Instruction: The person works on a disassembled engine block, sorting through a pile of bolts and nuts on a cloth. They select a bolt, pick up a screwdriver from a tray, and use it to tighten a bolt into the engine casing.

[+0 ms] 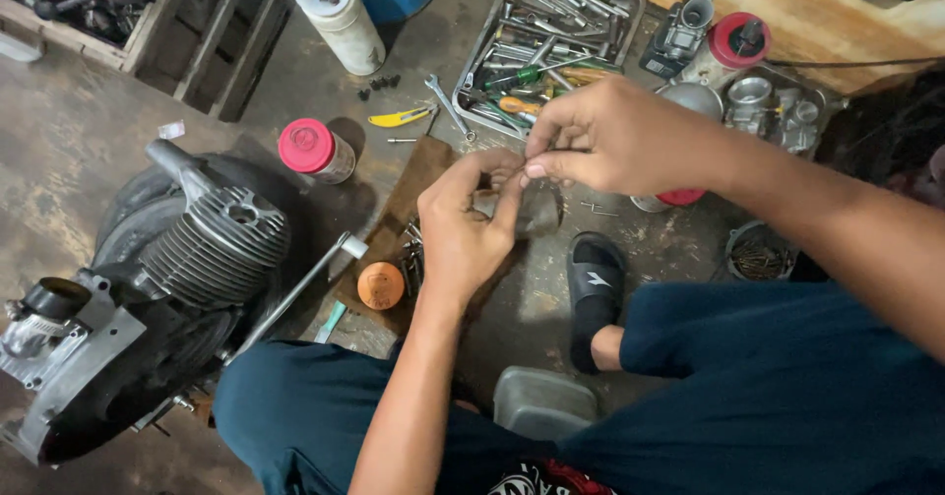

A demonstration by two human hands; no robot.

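Observation:
My left hand (pixel 463 221) grips a small dark metal part (pixel 539 212) held over the floor in front of me. My right hand (pixel 602 133) comes in from the right and pinches a thin metal piece (pixel 551 151) between thumb and fingers, right at the top of that part. Both hands touch each other above a brown board (pixel 404 200) on the floor. What exactly the dark part is stays partly hidden by my fingers.
A finned engine (pixel 197 249) lies at the left with a long lever (pixel 295 293). A metal tray (pixel 630 8) of tools sits at the back, a carburettor (pixel 684 28) beside it. Red-capped cans (pixel 315 149), an orange cap (pixel 380 285), a wrench (pixel 448 106) and my sandalled foot (pixel 594 293) are near.

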